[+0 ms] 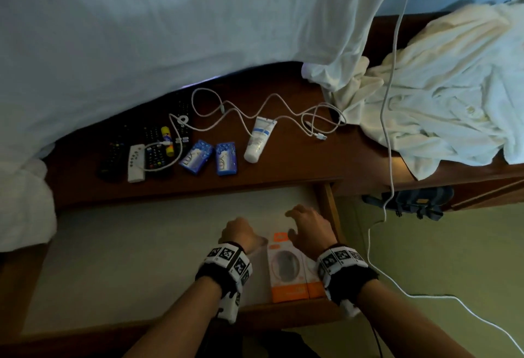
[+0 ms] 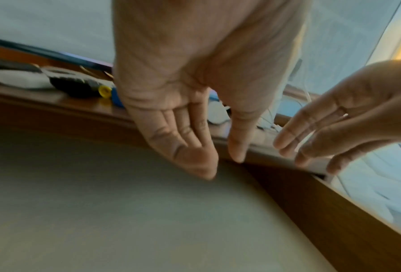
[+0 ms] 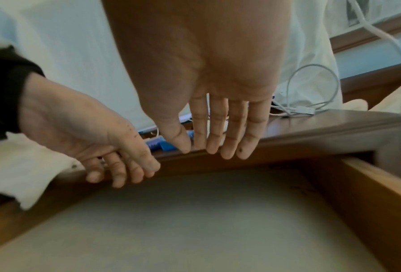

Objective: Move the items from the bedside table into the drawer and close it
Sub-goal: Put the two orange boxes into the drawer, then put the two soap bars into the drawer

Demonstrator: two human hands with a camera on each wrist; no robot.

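Observation:
The drawer is pulled out below the brown bedside table. An orange and white box lies at its front right. Both hands hover over the drawer, empty, fingers straight: my left hand and my right hand. On the table lie several remotes, a white remote, a yellow glue stick, two blue soap packs, a white tube and a white cable.
A white bed sheet hangs over the table's back. A crumpled white towel lies on the right ledge. Another white cable drops to the green floor. A dark bag sits under the ledge.

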